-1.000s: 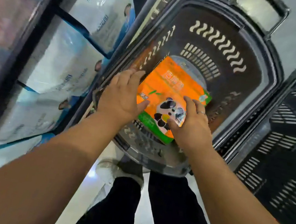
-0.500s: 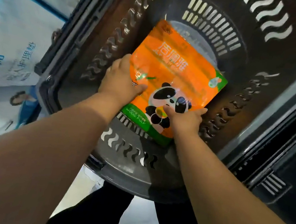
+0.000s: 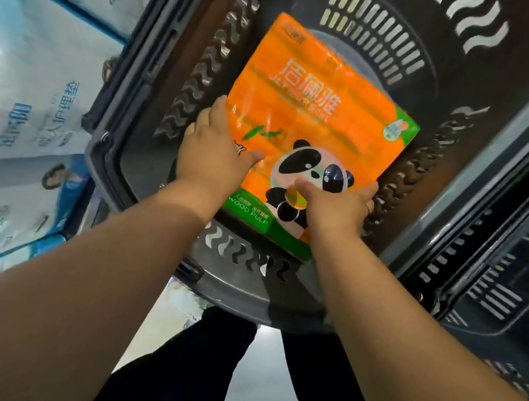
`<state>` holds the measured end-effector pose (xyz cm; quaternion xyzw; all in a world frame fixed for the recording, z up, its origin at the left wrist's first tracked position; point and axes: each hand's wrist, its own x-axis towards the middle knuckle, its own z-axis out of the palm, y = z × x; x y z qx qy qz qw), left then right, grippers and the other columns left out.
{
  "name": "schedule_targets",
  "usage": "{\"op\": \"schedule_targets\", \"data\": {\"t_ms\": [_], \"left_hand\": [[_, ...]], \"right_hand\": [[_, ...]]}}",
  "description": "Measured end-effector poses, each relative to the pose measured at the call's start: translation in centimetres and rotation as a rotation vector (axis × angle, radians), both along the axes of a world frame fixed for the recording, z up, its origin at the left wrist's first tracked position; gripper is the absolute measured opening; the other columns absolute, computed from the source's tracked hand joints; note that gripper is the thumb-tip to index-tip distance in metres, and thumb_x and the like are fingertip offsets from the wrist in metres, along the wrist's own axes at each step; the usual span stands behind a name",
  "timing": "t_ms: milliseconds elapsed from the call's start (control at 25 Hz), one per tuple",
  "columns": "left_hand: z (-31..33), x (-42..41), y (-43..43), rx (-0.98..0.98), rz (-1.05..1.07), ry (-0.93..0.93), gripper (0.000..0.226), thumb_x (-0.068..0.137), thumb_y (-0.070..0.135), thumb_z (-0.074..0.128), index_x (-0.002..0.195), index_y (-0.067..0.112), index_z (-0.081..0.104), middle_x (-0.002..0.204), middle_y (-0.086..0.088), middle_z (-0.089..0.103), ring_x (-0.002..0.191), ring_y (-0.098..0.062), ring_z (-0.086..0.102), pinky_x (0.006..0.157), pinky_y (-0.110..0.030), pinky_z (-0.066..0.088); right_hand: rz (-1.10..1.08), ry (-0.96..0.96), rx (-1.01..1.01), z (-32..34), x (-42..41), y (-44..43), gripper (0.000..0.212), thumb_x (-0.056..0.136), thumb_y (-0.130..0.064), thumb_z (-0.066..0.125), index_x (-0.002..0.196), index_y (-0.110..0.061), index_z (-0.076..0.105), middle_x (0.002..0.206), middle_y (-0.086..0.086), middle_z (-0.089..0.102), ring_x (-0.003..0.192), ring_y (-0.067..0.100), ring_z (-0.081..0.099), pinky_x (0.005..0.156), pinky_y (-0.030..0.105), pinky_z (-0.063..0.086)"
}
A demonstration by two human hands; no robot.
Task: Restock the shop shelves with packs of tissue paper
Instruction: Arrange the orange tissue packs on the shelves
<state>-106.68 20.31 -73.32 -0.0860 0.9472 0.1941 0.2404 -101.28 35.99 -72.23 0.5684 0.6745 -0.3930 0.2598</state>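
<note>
Clasping one tissue pack (image 3: 318, 105) by its side edges, your left grip (image 3: 209, 161) and right grip (image 3: 334, 207) sit inside one basket (image 3: 242, 296), walls close around; second basket (image 3: 503, 270) just beside.

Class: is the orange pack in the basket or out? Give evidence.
In: the pack sits within the basket walls, left hand and right hand gripping its near end.

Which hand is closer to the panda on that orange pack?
Right. The right hand grips the pack with its thumb on the panda; the left hand holds the pack's left edge, thumb just short of it.
</note>
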Motion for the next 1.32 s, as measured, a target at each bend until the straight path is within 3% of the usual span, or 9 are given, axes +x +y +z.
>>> {"op": "schedule_targets", "data": {"t_ms": [200,360,440,640,760,1000,1160,1320], "left_hand": [[8.6,2.2,-0.1,0.022,0.048,0.066,0.094,0.075,0.047,0.074,0.146,0.01,0.025,0.141,-0.014,0.04,0.131,-0.03,0.038,0.108,-0.041,0.028],[17.1,3.3,-0.2,0.082,0.085,0.156,0.091,0.072,0.046,0.077,0.141,0.012,0.031,0.136,-0.011,0.043,0.127,-0.028,0.039,0.104,-0.038,0.028],[20.8,3.8,-0.7,0.103,0.11,0.173,0.091,0.07,0.046,0.078,0.141,0.012,0.031,0.136,-0.011,0.043,0.126,-0.029,0.038,0.104,-0.039,0.029],[31.4,4.9,-3.7,0.168,0.224,0.177,0.103,0.065,0.051,0.079,0.146,0.017,0.025,0.143,-0.011,0.035,0.133,-0.032,0.031,0.109,-0.044,0.025],[36.9,6.2,-5.9,0.222,0.305,0.201,0.094,0.062,0.047,0.082,0.139,0.02,0.036,0.132,-0.007,0.042,0.124,-0.028,0.039,0.104,-0.039,0.031],[47.3,10.2,-10.5,0.314,0.442,0.302,0.085,0.06,0.037,0.085,0.131,0.021,0.04,0.13,-0.007,0.043,0.12,-0.029,0.043,0.102,-0.045,0.037],[52.8,11.9,-13.0,0.447,0.603,0.355,0.086,0.048,0.056,0.078,0.12,0.038,0.035,0.127,0.001,0.047,0.116,-0.023,0.049,0.096,-0.05,0.044],[57.7,13.5,-14.2,0.531,0.767,0.438,0.085,0.043,0.057,0.077,0.114,0.046,0.032,0.128,0.0,0.046,0.11,-0.021,0.054,0.09,-0.049,0.05]], "right_hand": [[-0.049,0.098,0.073,7.8,0.7,-0.5,0.119,0.07,-0.035,0.083,0.153,-0.02,-0.001,0.156,0.007,0.017,0.141,0.03,0.024,0.105,0.044,0.035],[-0.085,0.212,0.127,15.9,1.5,-0.7,0.112,0.071,-0.035,0.084,0.152,-0.022,0.008,0.152,0.006,0.027,0.137,0.029,0.031,0.099,0.041,0.037],[-0.058,0.231,0.149,19.5,2.0,-1.0,0.113,0.068,-0.036,0.085,0.152,-0.023,0.011,0.15,0.005,0.029,0.137,0.03,0.032,0.103,0.047,0.038],[0.048,0.368,0.153,30.3,2.8,-2.5,0.113,0.065,-0.036,0.087,0.15,-0.017,0.015,0.146,0.006,0.031,0.133,0.03,0.031,0.098,0.039,0.034],[0.125,0.443,0.173,35.5,3.5,-4.0,0.105,0.059,-0.036,0.089,0.142,-0.018,0.028,0.14,0.006,0.033,0.126,0.031,0.035,0.091,0.039,0.037],[0.284,0.611,0.142,45.4,5.0,-7.3,0.098,0.054,-0.041,0.088,0.133,-0.024,0.032,0.129,0.004,0.044,0.118,0.03,0.046,0.092,0.045,0.046],[0.419,0.717,0.112,50.5,3.9,-8.6,0.098,0.054,-0.038,0.089,0.134,-0.021,0.036,0.128,0.005,0.047,0.115,0.031,0.05,0.094,0.049,0.046],[0.584,0.869,0.026,55.9,1.7,-9.7,0.086,0.06,-0.029,0.088,0.13,-0.023,0.039,0.126,0.003,0.049,0.114,0.028,0.052,0.092,0.041,0.046]]}}
